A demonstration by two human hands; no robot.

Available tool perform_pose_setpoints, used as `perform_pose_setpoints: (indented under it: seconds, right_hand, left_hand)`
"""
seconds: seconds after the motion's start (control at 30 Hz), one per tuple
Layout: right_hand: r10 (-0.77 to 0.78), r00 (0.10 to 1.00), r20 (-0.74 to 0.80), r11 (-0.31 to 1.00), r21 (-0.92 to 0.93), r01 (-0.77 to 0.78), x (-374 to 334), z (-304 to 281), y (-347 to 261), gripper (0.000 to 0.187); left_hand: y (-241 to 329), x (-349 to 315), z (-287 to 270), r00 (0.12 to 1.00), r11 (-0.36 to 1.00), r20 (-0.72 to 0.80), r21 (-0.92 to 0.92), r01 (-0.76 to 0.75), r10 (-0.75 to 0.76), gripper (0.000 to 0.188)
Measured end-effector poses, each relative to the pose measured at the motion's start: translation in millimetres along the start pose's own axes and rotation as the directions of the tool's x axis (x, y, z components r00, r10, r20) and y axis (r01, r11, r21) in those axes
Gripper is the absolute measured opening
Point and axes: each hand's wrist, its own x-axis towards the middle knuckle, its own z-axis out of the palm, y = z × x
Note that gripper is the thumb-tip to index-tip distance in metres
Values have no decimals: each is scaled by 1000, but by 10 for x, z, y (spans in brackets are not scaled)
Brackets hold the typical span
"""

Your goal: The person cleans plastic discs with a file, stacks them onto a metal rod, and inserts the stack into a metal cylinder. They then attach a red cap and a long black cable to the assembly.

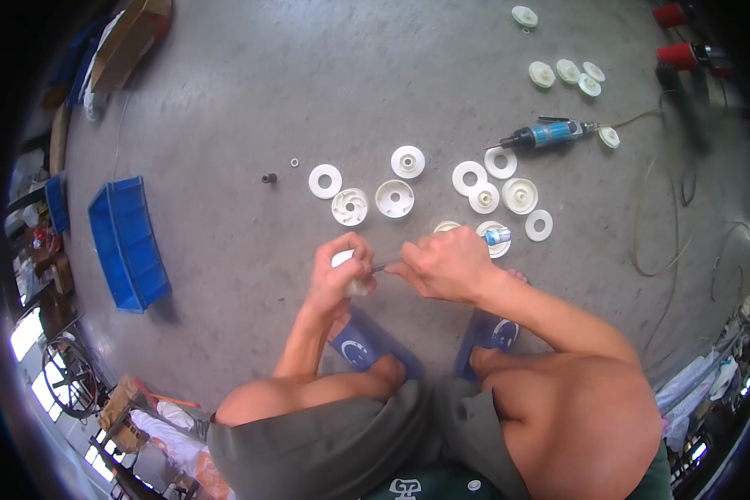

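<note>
My left hand (340, 273) is closed round a white round plastic part (342, 258), most of which the fingers cover. A screwdriver, its blue and clear handle end (497, 237) sticking out behind my right hand (448, 262), lies in that hand's closed grip. Its thin dark shaft (383, 267) reaches left to the white part; the tip is hidden by my left fingers. On the floor just beyond lie a vaned white wheel (350, 207), a white cup-shaped disc (394, 199), a hubbed disc (407, 162) and several flat white rings (325, 181).
A blue air-powered driver (550, 132) with a hose lies at the right, beside more white discs (542, 74). A small dark socket (269, 178) and a small ring (294, 162) lie left of centre. Blue plastic bin (129, 242) at left; cardboard box (129, 46) at upper left.
</note>
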Motion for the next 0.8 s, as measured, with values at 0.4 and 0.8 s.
perform_pose_setpoints:
  seconds: [0.4, 0.8]
  right_hand:
    - [247, 963, 103, 968, 20, -250, 90, 21, -175, 53]
    - [164, 985, 62, 926, 334, -175, -161, -161, 421, 38]
  left_hand:
    - [-96, 53, -25, 903, 982, -387, 39, -183, 184, 22]
    - [-151, -31, -211, 973, 823, 200, -568, 21, 113, 66]
